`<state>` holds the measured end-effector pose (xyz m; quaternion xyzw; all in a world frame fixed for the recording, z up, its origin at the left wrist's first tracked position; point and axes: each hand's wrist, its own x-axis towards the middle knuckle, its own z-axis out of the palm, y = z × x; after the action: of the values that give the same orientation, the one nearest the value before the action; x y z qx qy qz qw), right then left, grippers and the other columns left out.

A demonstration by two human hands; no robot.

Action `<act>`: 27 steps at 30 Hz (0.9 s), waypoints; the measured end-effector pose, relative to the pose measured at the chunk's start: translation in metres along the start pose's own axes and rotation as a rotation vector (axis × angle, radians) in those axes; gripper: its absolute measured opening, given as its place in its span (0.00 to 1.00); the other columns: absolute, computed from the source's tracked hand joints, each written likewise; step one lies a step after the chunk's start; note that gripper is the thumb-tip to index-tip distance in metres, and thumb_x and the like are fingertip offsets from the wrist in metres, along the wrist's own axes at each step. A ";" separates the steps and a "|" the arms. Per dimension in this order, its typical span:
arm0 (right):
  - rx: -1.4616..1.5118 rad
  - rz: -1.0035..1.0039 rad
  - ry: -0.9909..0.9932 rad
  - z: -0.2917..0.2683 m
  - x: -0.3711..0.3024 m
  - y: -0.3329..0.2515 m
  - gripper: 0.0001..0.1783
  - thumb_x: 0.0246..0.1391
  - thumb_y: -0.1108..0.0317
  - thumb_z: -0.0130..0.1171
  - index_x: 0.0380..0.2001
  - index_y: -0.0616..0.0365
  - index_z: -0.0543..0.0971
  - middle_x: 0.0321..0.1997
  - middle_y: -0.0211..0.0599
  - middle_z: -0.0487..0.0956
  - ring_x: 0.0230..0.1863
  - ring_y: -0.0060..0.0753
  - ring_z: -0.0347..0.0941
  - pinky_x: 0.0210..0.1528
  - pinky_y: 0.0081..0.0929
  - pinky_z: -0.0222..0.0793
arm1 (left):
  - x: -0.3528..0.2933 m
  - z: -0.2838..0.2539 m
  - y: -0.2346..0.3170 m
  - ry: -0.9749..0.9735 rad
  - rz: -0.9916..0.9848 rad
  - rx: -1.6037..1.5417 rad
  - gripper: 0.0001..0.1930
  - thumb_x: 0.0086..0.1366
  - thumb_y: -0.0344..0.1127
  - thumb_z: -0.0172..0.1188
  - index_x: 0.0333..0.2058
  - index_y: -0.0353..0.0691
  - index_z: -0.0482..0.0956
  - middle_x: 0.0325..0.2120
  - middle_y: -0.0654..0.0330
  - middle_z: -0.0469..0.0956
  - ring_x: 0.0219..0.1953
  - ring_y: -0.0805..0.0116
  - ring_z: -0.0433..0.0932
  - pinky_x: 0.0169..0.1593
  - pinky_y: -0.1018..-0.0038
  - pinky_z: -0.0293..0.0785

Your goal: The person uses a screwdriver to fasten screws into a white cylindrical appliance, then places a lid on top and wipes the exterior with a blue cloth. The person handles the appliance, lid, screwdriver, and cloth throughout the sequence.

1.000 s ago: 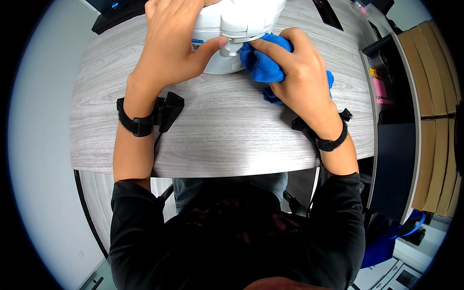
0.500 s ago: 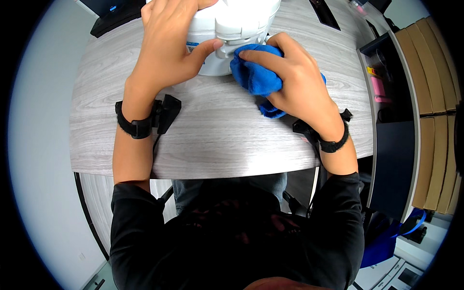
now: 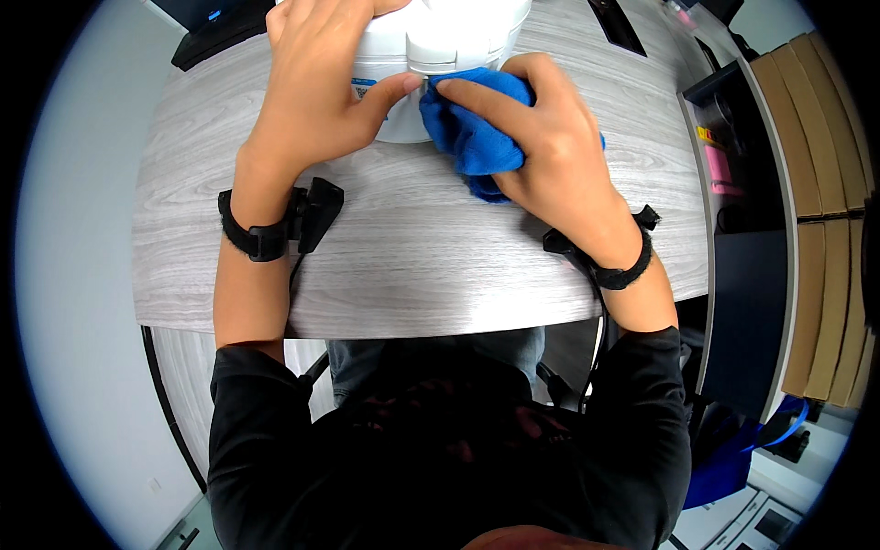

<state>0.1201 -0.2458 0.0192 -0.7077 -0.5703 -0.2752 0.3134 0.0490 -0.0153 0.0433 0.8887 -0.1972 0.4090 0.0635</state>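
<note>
A white rounded plastic container [image 3: 385,66] stands at the far middle of the desk, cut off by the top edge of the view. It has a lid-like upper part and a small blue-and-white label on its lower front. My left hand [image 3: 321,87] grips its left side, thumb against the front and fingers over the top. Bunched in my right hand [image 3: 559,137] is a blue cloth [image 3: 477,137], pressed to the container's front right. That cloth hides the lower right of the container, and part of it droops toward the desk.
The grey wood-grain desk [image 3: 412,266] has its front edge close to my lap. A black device [image 3: 215,37] sits at the back left, and a dark slot [image 3: 616,26] is at the back right. Beyond the right edge are a dark shelf unit [image 3: 747,312] and stacked cardboard boxes [image 3: 820,302].
My right hand and the blue cloth have shifted left and slightly away from me along the container's front, covering the catch-like part there. My left hand has hardly moved.
</note>
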 end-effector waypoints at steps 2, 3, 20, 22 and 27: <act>-0.007 0.042 -0.054 -0.010 0.001 0.002 0.28 0.34 0.80 0.70 0.45 0.48 0.85 0.35 0.42 0.73 0.37 0.44 0.73 0.36 0.35 0.74 | -0.001 -0.001 -0.001 0.000 0.000 -0.001 0.31 0.53 0.40 0.74 0.56 0.43 0.76 0.57 0.59 0.77 0.59 0.60 0.70 0.60 0.66 0.56; -0.009 0.045 -0.041 -0.012 0.000 0.006 0.28 0.34 0.80 0.70 0.45 0.48 0.85 0.35 0.42 0.73 0.37 0.44 0.74 0.36 0.35 0.74 | 0.000 -0.001 0.000 -0.002 0.003 -0.002 0.31 0.53 0.40 0.74 0.56 0.43 0.76 0.57 0.59 0.77 0.59 0.60 0.70 0.59 0.65 0.56; 0.036 0.143 -0.080 -0.023 -0.002 0.019 0.29 0.32 0.81 0.68 0.44 0.46 0.86 0.38 0.41 0.75 0.37 0.44 0.76 0.35 0.36 0.76 | 0.001 -0.001 -0.001 0.007 -0.002 -0.008 0.31 0.53 0.41 0.74 0.55 0.43 0.77 0.57 0.59 0.77 0.58 0.60 0.70 0.59 0.65 0.56; 0.080 0.136 -0.132 -0.021 -0.003 0.016 0.31 0.31 0.81 0.68 0.44 0.47 0.86 0.37 0.40 0.75 0.36 0.44 0.76 0.35 0.35 0.76 | 0.000 -0.001 0.000 0.006 -0.010 -0.003 0.31 0.52 0.41 0.74 0.55 0.43 0.77 0.58 0.59 0.77 0.58 0.60 0.71 0.59 0.65 0.56; 0.104 0.145 -0.095 -0.034 0.002 0.023 0.36 0.28 0.81 0.68 0.49 0.45 0.84 0.39 0.40 0.77 0.39 0.46 0.78 0.38 0.35 0.77 | -0.003 -0.002 -0.002 -0.002 -0.021 0.002 0.31 0.52 0.41 0.74 0.55 0.43 0.77 0.58 0.60 0.77 0.59 0.60 0.71 0.60 0.65 0.56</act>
<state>0.1415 -0.2738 0.0399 -0.7421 -0.5451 -0.1880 0.3417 0.0468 -0.0121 0.0426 0.8912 -0.1877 0.4076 0.0669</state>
